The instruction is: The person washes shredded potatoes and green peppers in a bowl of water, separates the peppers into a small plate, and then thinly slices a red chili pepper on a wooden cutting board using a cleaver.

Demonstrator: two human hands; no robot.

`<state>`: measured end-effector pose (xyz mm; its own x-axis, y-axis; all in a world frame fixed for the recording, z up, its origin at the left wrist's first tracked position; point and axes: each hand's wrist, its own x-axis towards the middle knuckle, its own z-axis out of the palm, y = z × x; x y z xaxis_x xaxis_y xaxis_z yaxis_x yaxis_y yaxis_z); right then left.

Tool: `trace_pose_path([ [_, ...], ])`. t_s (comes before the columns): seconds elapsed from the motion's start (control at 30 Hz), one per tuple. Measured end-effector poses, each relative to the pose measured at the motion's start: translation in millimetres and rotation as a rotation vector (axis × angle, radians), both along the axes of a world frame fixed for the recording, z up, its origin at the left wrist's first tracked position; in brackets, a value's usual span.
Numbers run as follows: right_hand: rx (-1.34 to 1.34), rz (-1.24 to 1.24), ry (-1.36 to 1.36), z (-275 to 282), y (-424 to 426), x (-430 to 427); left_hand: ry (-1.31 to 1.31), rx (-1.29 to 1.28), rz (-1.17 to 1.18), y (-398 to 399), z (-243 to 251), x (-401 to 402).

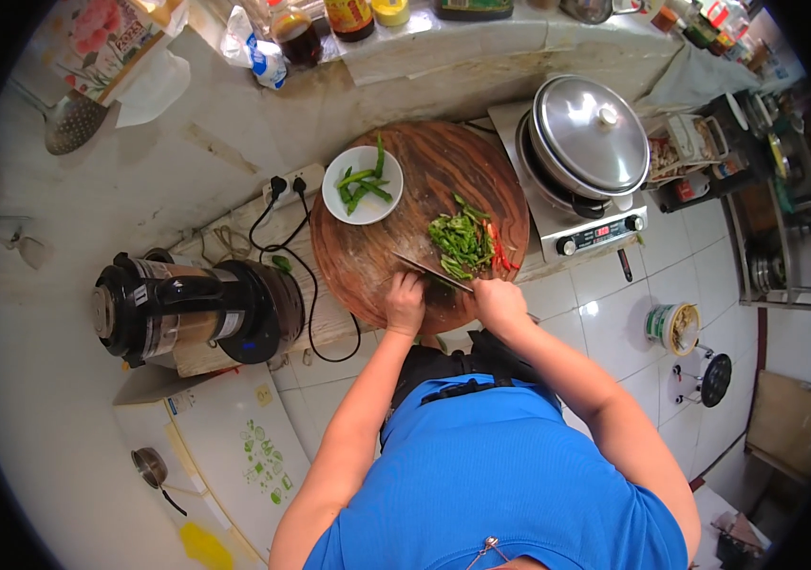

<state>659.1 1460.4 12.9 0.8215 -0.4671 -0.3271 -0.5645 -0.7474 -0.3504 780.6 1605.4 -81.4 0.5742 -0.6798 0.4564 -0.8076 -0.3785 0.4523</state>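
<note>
A kitchen knife is gripped by its handle in my right hand, its blade slanting over the near part of a round wooden chopping board. Close to the blade, my left hand rests on the board with fingers bent downward; whatever lies under the fingertips is hidden. Beyond the blade, cut green pepper pieces form a pile, with red pepper strips along its right side. Several whole green peppers sit in a white bowl at the board's far left; one stands up past the rim.
Right of the board, a lidded metal pot stands on an induction cooker with a lit display. A blender and black power cords are at left. Bottles line the ledge behind. A bucket stands on the tiled floor.
</note>
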Motion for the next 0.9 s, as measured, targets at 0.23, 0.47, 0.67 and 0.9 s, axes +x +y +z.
trace_pose_path([
  [0.23,0.043,-0.026,-0.128,-16,-4,15,-0.019,-0.003,0.005,1,-1,2],
  [0.47,0.046,-0.003,-0.055,17,-3,1,-0.03,-0.005,0.014,5,-8,-1],
  [0.67,-0.009,-0.004,-0.084,-30,9,15,-0.039,0.041,0.009,3,-6,-1],
  [0.9,0.017,-0.098,-0.081,-20,-20,5,-0.044,-0.017,-0.044,-1,5,-2],
])
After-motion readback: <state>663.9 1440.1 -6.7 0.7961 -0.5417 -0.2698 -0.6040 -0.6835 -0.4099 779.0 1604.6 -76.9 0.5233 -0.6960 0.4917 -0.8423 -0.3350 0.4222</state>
